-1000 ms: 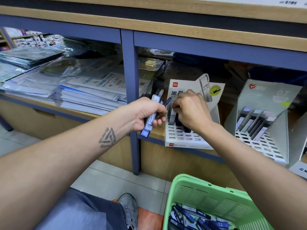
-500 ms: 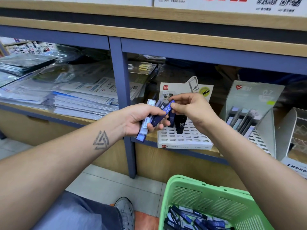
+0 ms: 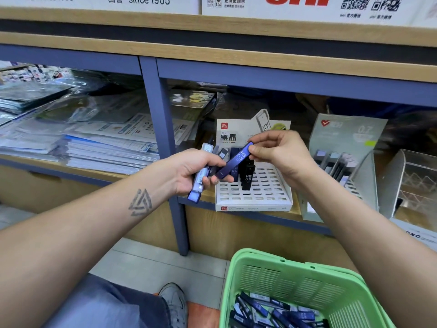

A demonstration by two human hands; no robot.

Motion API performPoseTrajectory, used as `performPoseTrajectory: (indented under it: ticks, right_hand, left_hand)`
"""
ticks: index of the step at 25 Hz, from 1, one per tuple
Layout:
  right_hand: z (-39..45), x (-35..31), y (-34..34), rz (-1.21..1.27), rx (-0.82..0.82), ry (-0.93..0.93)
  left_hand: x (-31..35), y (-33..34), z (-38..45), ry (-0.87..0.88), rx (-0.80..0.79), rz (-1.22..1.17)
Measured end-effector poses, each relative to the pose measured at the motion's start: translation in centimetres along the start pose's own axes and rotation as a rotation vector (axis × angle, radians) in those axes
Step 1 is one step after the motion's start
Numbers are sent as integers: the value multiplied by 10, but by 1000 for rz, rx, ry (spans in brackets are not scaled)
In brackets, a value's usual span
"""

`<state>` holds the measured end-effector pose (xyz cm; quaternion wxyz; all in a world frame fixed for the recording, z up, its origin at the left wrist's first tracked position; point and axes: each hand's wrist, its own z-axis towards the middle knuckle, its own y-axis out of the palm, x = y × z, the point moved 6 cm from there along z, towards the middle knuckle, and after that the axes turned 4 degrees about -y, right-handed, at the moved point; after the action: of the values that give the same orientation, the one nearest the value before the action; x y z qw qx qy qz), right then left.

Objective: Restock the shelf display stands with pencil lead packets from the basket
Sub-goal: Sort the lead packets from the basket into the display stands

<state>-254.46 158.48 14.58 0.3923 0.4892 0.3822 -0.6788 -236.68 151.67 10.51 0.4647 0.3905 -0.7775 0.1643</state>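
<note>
Your right hand [image 3: 281, 153] has come back from the white display stand [image 3: 254, 195], where a second ago it was pressing a packet into the slots, and it now pinches the top end of a dark blue HB 0.5 packet [image 3: 236, 160] between thumb and forefinger. That packet slants down to your left hand [image 3: 196, 171], whose fingertips touch its lower end. So one packet is seated and you are drawing off the next.

Your left hand's fingers are curled round a small bundle of packets [image 3: 201, 172], which sticks out above and below the fist. A few black packets [image 3: 247, 177] stand upright in the white display stand, and most of its slots look open, so plenty of restocking remains. The green basket [image 3: 295, 275] sits below your right forearm with many more packets in its bottom. Next you likely need to turn the pinched packet upright before lowering it into a free slot.
</note>
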Motion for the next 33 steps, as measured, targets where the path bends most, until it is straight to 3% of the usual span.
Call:
performPoseTrajectory:
  ticks: [5, 9, 20, 26, 29, 32, 33]
  right_hand:
    - [5, -26, 6, -564, -1, -245]
    - [1, -16, 27, -904, -49, -348]
    - [1, -3, 38, -1025, -71, -327]
    - [5, -1, 49, -1253, -104, -403]
    - [4, -9, 46, -1059, -91, -369]
    - [4, -9, 37, -332, -78, -59]
    - [2, -8, 39, -213, -97, -3]
  left_hand:
    - [2, -20, 7, 60, 207, 36]
    - [5, -14, 1, 74, 160, 39]
    - [6, -10, -3, 68, 119, 12]
    - [4, -4, -3, 62, 58, -1]
    - [5, -1, -4, 77, -1, -3]
    - [5, 5, -6, 85, -44, 11]
    - [5, 7, -7, 87, -62, 14]
